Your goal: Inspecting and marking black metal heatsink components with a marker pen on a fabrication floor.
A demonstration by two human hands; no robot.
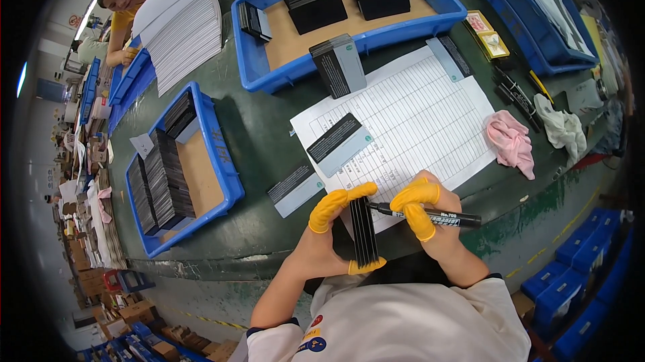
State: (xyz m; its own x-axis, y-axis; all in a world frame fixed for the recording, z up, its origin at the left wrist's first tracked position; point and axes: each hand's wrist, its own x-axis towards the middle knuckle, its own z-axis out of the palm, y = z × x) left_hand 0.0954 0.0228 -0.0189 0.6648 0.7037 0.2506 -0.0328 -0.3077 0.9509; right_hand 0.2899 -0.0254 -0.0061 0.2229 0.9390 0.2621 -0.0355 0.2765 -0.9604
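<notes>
The left hand (329,238) clamps an upright stack of thin black cards (363,231) at the table edge; the right hand (430,217) pinches a black marker pen (430,215) — its tip at the stack. A loosened pinch risks cards fanning out — or a smeared mark.

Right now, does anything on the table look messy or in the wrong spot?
A little. A pink cloth and a white cloth lie crumpled at the table's right edge. Loose dark cards lie scattered at angles over the lined paper sheet, not in the blue trays.

blue trays (225,160), pink cloth (512,142) (crumpled), lined sheet (416,113)
</notes>
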